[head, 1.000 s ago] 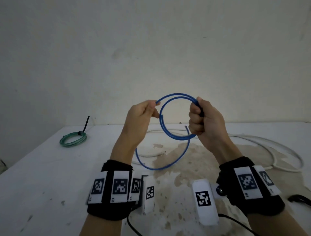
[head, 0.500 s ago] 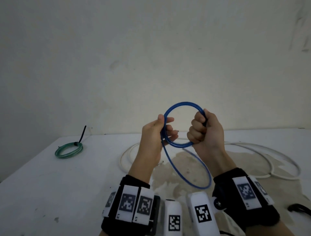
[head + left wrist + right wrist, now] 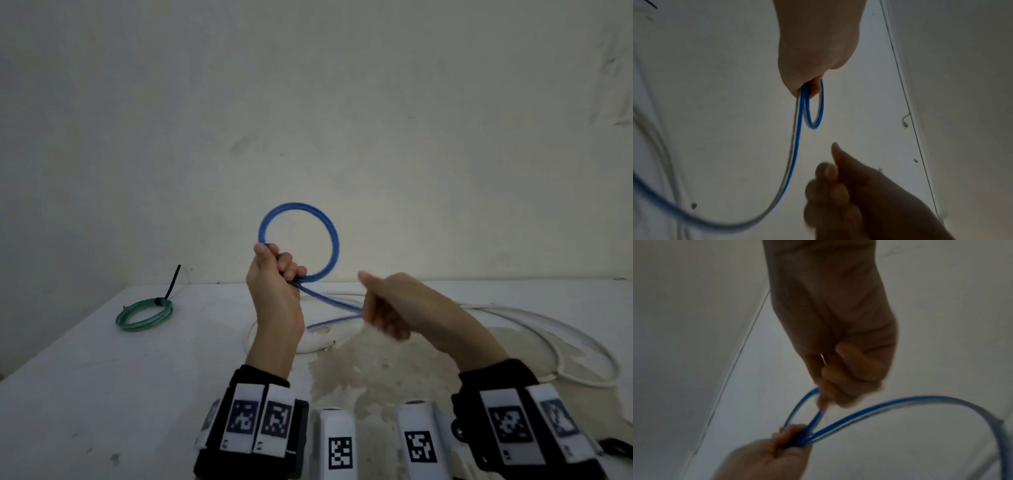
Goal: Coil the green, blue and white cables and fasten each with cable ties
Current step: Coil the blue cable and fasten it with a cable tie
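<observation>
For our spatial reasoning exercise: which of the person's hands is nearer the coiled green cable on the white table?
Left. The left hand is raised right of the coiled green cable; the right hand is farther right.

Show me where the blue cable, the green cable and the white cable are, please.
blue cable [image 3: 334,236]: head view, right side of the raised loop.
green cable [image 3: 144,317]: head view, front of the tied coil on the table.
white cable [image 3: 561,346]: head view, loose curve at right.

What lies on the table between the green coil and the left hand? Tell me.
Nothing: in the head view the table is bare between the tied green coil and the left hand, which grips the blue cable in the air.
</observation>
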